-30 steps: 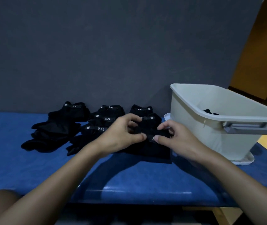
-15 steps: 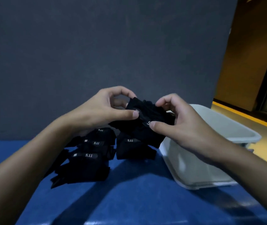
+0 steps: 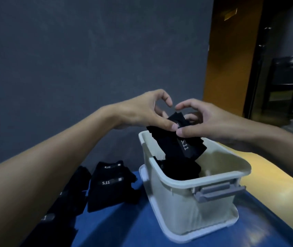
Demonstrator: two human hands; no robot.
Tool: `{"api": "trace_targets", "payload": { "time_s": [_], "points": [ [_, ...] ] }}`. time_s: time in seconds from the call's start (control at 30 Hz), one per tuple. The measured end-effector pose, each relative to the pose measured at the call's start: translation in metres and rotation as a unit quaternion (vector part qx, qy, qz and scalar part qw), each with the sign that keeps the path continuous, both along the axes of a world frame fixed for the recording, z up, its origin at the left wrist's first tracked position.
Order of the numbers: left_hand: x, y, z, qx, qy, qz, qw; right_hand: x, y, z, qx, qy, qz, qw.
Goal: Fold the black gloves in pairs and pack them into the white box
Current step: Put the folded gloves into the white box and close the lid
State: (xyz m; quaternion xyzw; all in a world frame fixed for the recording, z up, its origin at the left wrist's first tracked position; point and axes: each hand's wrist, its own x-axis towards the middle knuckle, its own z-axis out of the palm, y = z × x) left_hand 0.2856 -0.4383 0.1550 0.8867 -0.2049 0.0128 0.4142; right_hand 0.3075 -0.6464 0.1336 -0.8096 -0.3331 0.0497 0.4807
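Observation:
Both hands hold a folded pair of black gloves [image 3: 179, 145] just above the open white box [image 3: 186, 198]. My left hand [image 3: 145, 111] pinches the bundle's top edge with thumb and fingers. My right hand [image 3: 197, 118] pinches the same edge from the right, thumb tip against the left thumb. A "5.11" label shows on the hanging bundle. More black gloves [image 3: 179, 169] lie inside the box. A stack of folded black gloves [image 3: 110, 186] sits on the blue table to the box's left, partly hidden by my left forearm.
The box stands on its white lid [image 3: 160, 218] on the blue table [image 3: 124, 229], a grey latch handle [image 3: 219, 192] facing me. A dark grey wall rises behind. To the right are a yellow floor and a dark doorway.
Both hands lifted the folded pair off the table and carried it right, from in front of the glove stacks to above the box. The view swung right.

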Motion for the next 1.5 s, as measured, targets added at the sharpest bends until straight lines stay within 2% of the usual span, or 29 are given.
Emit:
{"api": "trace_targets", "payload": {
  "time_s": [0.13,0.23,0.37,0.6,0.8,0.93,1.07,1.33,1.43,1.5],
  "points": [
    [0.028,0.004,-0.022,0.022,-0.014,0.008,1.000,0.027,-0.004,-0.013,-0.052,0.065,-0.012,0.996],
    [0.035,0.022,-0.044,0.016,-0.049,0.055,0.997,0.045,-0.001,-0.029,-0.076,0.102,-0.029,0.991],
    [0.039,0.048,-0.073,0.080,-0.063,0.101,0.990,0.065,0.008,-0.050,-0.127,0.145,-0.025,0.981],
    [0.037,0.061,-0.090,0.120,-0.065,0.103,0.985,0.069,0.025,-0.076,-0.200,0.219,0.015,0.955],
    [0.038,0.060,-0.093,0.130,-0.060,0.091,0.985,0.063,0.030,-0.094,-0.250,0.242,0.044,0.937],
    [0.037,0.060,-0.094,0.115,-0.054,0.087,0.988,0.061,0.033,-0.104,-0.286,0.195,0.064,0.936],
    [0.037,0.061,-0.095,0.102,-0.048,0.088,0.990,0.062,0.034,-0.102,-0.353,0.060,0.075,0.931],
    [0.037,0.059,-0.096,0.104,-0.062,0.081,0.989,0.064,0.025,-0.093,-0.348,-0.004,0.051,0.936],
    [0.037,0.059,-0.096,0.097,-0.060,0.074,0.991,0.065,0.028,-0.095,-0.306,0.004,0.046,0.951],
    [0.037,0.060,-0.097,0.094,-0.060,0.071,0.991,0.065,0.028,-0.098,-0.320,0.012,0.055,0.946]
  ]
}}
